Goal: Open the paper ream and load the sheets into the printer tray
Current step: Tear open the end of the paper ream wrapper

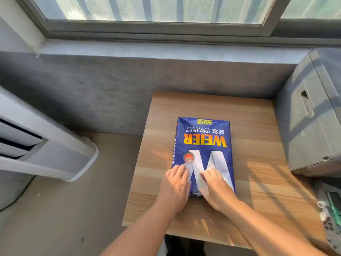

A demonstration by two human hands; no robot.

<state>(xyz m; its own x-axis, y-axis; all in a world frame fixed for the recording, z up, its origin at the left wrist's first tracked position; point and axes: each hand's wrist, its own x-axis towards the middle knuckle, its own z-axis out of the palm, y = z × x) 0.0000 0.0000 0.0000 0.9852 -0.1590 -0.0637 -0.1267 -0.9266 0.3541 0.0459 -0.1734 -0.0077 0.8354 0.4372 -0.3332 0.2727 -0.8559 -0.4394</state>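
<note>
Both grips, left hand (175, 185), right hand (214, 189), on paper ream (203, 145) near end

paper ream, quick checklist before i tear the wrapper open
1. Blue wrapped paper ream lies flat on the wooden table: ok.
2. Left hand steadies the near left corner: ok.
3. Right hand rests on the near end: ok.
4. Grip on a wrapper flap: cannot tell, the seam is hidden.
5. Wrapper opened: not ok, it looks sealed.
6. Grey printer tray open: cannot tell.
</note>
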